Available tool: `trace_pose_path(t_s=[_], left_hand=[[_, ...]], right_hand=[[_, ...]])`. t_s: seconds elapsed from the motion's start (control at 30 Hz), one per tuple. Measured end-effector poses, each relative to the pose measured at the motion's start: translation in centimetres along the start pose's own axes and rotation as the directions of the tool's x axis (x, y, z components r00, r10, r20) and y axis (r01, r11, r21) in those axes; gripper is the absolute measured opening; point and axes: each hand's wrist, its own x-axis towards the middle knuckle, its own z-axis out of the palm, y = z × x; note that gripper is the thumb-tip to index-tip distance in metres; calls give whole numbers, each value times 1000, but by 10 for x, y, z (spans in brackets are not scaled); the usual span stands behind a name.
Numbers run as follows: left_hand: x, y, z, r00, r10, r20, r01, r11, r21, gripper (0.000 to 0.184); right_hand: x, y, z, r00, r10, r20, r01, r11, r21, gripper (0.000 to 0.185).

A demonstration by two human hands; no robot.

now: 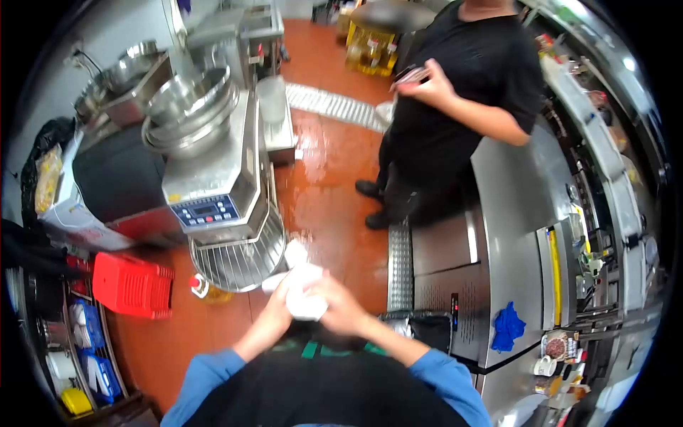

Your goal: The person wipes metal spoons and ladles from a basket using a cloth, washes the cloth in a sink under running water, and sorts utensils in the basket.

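A crumpled white paper or cloth point(306, 302) is between my two hands, in front of my dark apron. My left hand point(279, 307) closes on it from the left side. From the right, my right hand point(340, 306) holds it with bent fingers. White ends of it stick out above and to the left of my hands. Just beyond them stands a floor mixer point(213, 178) with a wire guard over its steel bowl point(245, 260).
A co-worker in black point(455, 92) stands ahead on the right, holding a small object. Left are a red crate point(133, 285), an oil bottle point(206, 290) and shelves. A steel counter point(509, 270) with a blue cloth point(508, 327) runs along the right. The red floor point(327, 185) looks wet.
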Motion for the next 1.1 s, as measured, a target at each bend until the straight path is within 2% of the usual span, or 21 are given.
trace_pose_path(t_s=[0.07,0.1,0.13,0.17,0.2,0.23,0.3,0.37,0.4,0.43,0.5,0.57,0.6,0.63,0.73,0.77,0.83,0.9,1.0,1.07,1.1], left_hand=[[32,15,-14,999,21,-50,-2,931,365,61],[51,35,-10,998,50,-29,-37,938,345,59],[73,69,8,991,133,-10,-130,980,149,55],[102,70,-1,986,147,77,-153,984,90,49],[146,59,-5,999,-41,11,42,910,-412,48],[188,65,-3,970,-236,61,189,570,-800,46],[218,86,-11,961,-261,96,232,562,-794,47],[247,102,-17,945,-313,92,278,627,-728,46],[264,95,-20,954,-287,84,268,695,-667,46],[282,98,-20,964,-254,74,246,756,-606,46],[307,126,-9,971,-211,111,238,892,-385,45],[351,128,-10,944,-268,192,327,834,-445,38],[376,137,-11,880,-330,340,444,826,-346,36],[398,147,-11,797,-378,471,526,817,-234,33],[455,186,-11,784,-424,454,537,829,-154,35],[473,202,-12,795,-413,443,528,832,-171,35],[507,218,-19,825,-375,422,487,852,-194,33],[543,225,-37,816,-356,456,515,807,-290,35],[605,255,-69,861,-280,424,467,765,-443,42],[653,254,-99,934,-156,322,311,798,-517,56],[677,261,-117,916,-164,365,349,775,-527,63]], right_hand=[[22,24,-25,909,397,127,-411,798,440,26],[39,28,-41,819,561,119,-467,531,708,31],[57,33,-58,712,688,140,-403,237,884,35],[67,53,-68,719,693,54,-195,127,973,41],[79,70,-80,707,704,72,-72,-30,997,45],[97,79,-95,705,704,87,62,-183,981,49],[124,88,-114,720,693,34,151,-205,967,50],[152,102,-124,624,775,-94,67,67,996,39],[162,120,-126,582,776,-244,-28,320,947,29],[175,131,-137,589,767,-253,-182,431,884,22],[204,168,-155,537,785,-308,-166,456,874,21],[225,218,-172,537,760,-366,-501,637,586,22],[249,222,-188,601,742,-297,-434,615,659,21],[261,243,-201,703,688,-179,-382,578,722,37],[308,279,-223,841,484,240,-270,-7,963,69],[323,292,-231,887,376,270,-233,-141,962,66],[364,294,-261,909,281,309,-265,-185,946,60],[410,311,-287,816,526,241,-270,-23,963,48],[472,364,-305,845,533,-33,-131,267,955,42],[524,380,-325,844,513,-154,-231,608,760,42],[551,386,-333,859,465,-213,-249,744,620,42]])
